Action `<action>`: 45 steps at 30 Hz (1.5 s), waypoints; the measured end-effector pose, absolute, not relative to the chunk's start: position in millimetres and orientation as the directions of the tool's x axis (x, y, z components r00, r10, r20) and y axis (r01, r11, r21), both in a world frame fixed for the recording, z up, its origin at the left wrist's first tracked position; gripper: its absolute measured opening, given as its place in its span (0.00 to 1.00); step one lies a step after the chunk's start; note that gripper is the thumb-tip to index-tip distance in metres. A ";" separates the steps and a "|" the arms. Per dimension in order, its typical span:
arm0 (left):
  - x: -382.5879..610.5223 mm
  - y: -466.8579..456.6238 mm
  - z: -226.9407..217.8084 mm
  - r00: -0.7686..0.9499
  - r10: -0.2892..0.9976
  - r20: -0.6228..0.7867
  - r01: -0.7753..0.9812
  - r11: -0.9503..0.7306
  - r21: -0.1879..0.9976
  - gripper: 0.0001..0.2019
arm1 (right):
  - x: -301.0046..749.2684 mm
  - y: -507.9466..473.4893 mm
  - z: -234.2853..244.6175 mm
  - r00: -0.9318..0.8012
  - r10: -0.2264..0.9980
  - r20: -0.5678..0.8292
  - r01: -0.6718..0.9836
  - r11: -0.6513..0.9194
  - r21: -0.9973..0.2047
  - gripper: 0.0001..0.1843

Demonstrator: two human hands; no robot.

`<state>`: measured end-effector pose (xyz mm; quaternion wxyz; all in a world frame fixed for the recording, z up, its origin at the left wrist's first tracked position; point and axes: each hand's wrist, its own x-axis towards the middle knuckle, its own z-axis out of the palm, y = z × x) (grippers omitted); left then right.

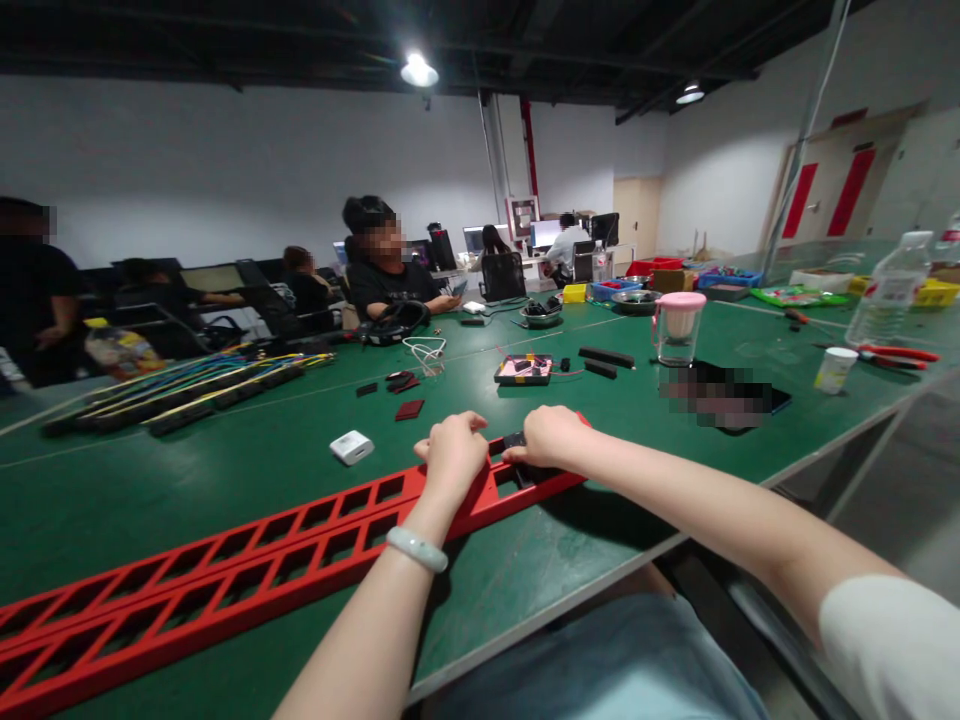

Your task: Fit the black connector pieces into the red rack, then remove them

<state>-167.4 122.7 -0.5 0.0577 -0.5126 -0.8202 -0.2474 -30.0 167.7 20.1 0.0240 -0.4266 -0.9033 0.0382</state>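
A long red slotted frame [289,548] lies diagonally across the green table, from the lower left to in front of me. My left hand [456,450], with a pale bangle at the wrist, is closed over the frame near its right end; its fingertips are partly hidden. At that same end, my right hand [553,437] has its fingers wrapped round a small black part [514,441] set in an opening of the frame. Most of this part is covered by the hand. A white charger plug [351,447] lies beyond the frame, left of my left hand.
Past my hands lie a pink-and-black electronic module [523,369], black bars [606,357] and dark red pieces [409,409]. On the right are a pink-lidded cup [679,330], a phone [731,397] and pliers [896,357]. Cable bundles [202,385] lie left. A person [386,275] sits across the table.
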 end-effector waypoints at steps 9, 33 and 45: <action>-171.5 126.5 -11.7 -0.453 0.812 0.367 0.882 0.347 0.320 0.17 | -72.9 187.7 13.2 -0.408 0.885 -0.223 0.911 0.380 -0.162 0.37; -164.8 128.6 -16.6 -0.409 0.830 0.378 0.898 0.293 0.327 0.14 | -64.8 174.9 1.3 -0.411 0.911 0.023 0.879 0.402 -0.257 0.23; -164.0 130.6 -18.8 -0.431 0.854 0.292 0.883 0.333 0.331 0.14 | -60.4 172.6 3.1 -0.431 0.902 0.032 0.864 0.423 -0.274 0.23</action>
